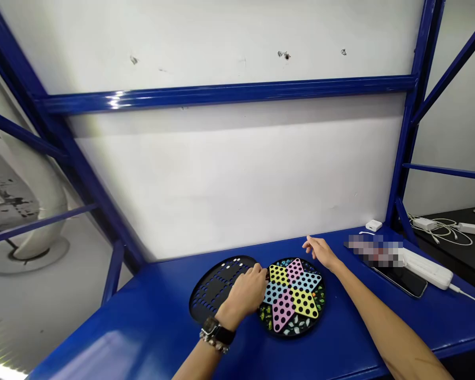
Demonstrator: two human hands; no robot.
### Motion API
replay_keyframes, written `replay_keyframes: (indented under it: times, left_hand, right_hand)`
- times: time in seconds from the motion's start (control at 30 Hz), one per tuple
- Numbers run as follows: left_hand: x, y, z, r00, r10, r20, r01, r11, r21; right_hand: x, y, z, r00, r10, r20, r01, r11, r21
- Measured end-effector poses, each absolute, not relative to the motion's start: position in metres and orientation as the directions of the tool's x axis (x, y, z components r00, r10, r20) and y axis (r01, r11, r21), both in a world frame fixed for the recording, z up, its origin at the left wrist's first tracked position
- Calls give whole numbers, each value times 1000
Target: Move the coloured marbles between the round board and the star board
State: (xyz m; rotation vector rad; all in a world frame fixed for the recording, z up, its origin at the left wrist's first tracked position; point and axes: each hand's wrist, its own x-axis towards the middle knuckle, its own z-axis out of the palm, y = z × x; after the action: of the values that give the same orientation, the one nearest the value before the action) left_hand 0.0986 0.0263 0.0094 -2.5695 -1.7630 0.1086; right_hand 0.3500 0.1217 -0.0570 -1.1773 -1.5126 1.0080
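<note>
A round Chinese checkers board (291, 295) with a pink, yellow and blue star lies on the blue table, with coloured marbles in pockets round its rim. Left of it is a black round tray (206, 290) with rows of holes and several white pieces near its far edge. My left hand (247, 290), with a watch and bracelet at the wrist, is closed between the two, covering part of each; its fingertips are hidden. Beyond the star board's far right edge my right hand (319, 250) hovers with loosely bent fingers and nothing visible in it.
On the right of the blue table (150, 327) lie a phone (404, 279), a white power strip (427, 269) with a cable, and a white charger (373, 225). Blue metal posts and a crossbar (229, 95) frame the white back panel. A dark side table holds chargers and cables.
</note>
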Motion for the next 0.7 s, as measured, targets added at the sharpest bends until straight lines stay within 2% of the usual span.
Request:
replay_keyframes:
  times: [0.1,0.17,0.33,0.5,0.7]
  left_hand:
    - [115,26,1,364,931,-20,903,-358,-235]
    - [119,28,-6,351,936,2,901,-337,-274]
    - [106,40,-18,367,927,70,916,-348,-198]
    - [97,45,-22,368,928,65,927,-360,-109]
    - [98,44,-28,320,947,41,943,-314,-113]
  right_hand:
    - [349,121,-57,-112,978,179,225,200,-954]
    - [349,121,-58,-115,977,181,231,203,-952]
    - [348,122,-61,-114,976,186,237,208,-949]
    - [349,122,-63,-117,974,192,250,216,-944]
    - [349,120,-62,-126,975,185,271,213,-939]
